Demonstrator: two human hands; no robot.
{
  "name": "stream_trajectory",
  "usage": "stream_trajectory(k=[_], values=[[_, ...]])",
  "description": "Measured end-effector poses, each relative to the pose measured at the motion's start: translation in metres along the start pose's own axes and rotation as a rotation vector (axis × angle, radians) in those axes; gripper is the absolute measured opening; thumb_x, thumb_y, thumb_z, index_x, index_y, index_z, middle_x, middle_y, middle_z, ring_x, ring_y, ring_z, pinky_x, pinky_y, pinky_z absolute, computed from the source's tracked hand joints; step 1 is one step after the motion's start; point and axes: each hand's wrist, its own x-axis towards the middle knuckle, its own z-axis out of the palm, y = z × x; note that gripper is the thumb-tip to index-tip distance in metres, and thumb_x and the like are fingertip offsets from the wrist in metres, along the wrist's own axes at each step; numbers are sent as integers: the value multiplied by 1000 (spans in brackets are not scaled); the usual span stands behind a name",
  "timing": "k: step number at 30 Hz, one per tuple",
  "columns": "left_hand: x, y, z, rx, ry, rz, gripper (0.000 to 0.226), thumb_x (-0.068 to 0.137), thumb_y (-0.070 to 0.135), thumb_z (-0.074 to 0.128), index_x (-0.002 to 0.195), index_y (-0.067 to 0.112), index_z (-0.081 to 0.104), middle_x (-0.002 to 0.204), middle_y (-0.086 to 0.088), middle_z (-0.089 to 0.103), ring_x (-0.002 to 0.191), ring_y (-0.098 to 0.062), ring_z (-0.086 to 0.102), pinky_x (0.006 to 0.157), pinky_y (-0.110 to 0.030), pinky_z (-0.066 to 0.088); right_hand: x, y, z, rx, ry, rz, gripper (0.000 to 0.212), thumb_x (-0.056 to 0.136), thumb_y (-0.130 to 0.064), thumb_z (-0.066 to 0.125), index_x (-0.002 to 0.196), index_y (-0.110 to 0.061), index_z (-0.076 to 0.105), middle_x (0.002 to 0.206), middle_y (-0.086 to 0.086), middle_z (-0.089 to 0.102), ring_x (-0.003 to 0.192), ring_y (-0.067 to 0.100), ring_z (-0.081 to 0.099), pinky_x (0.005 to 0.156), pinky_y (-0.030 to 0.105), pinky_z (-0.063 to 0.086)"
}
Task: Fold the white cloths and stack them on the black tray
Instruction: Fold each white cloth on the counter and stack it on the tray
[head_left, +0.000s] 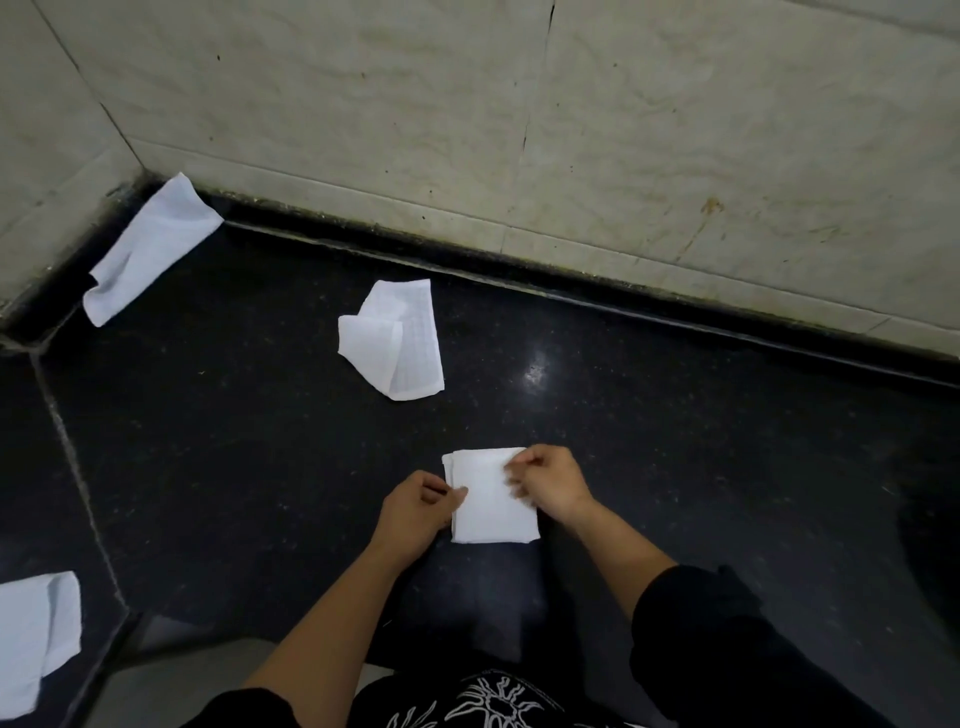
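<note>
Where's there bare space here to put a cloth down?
The dark surface is bare right of the middle cloth, along the wall, and between the corner cloth and lower-left cloth. Crowded only where left hand and right hand hold the folded cloth.

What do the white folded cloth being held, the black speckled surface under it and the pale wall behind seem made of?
White folded cloth: thin woven fabric, matte; a fine grid weave shows. Black speckled surface: likely polished stone, glossy; pale flecks, light glare. Pale wall: probably veined tile, low sheen; joint lines.
</note>
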Motion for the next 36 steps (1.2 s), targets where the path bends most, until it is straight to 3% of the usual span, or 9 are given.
stream_trajectory(k=[4,6,14,19,26,33,36], values=[[0,1,1,67,10,8,28,79,21,78,98,10,62,85,-5,65,75,-14,62,71,-25,53,6,17,-26,-77,160,86,8,81,-7,61,75,-11,65,80,10,72,67,19,65,62,30,53],[0,2,1,78,14,14,27,80,19,77,99,10,62,85,-4,64,74,-13,61,68,-22,51,4,24,-27,-85,106,123,4,81,-13,64,78,-10,66,81,9,72,70,19,65,68,33,54],[-1,3,2,118,24,19,25,81,19,76,99,12,61,86,-1,63,77,-11,60,66,-18,46,-8,24,-3,-22,-22,129,13,82,-16,67,87,-7,60,92,8,67,81,19,65,59,27,52],[-1,2,3,122,30,12,25,80,19,76,100,12,62,87,-3,64,78,-13,60,69,-21,48,-11,26,-2,106,-6,130,19,79,-14,72,86,-8,55,97,13,70,90,27,68,78,41,58],[0,3,4,122,29,15,24,80,18,77,98,13,62,86,-3,64,77,-13,61,70,-23,50,-14,28,-3,342,-20,166,28,80,-2,70,76,-12,44,101,21,67,97,34,68,73,39,59],[0,3,4,129,34,10,24,80,18,77,98,13,62,86,-4,65,77,-14,61,66,-20,47,-18,33,-8,340,68,239,26,77,4,75,93,-4,56,98,17,66,85,26,67,62,30,56],[-1,5,4,135,30,0,23,80,17,76,97,13,61,86,-5,65,79,-16,63,68,-23,49,-19,32,-7,350,38,244,25,78,1,75,98,0,59,99,20,69,87,29,69,65,34,58]])
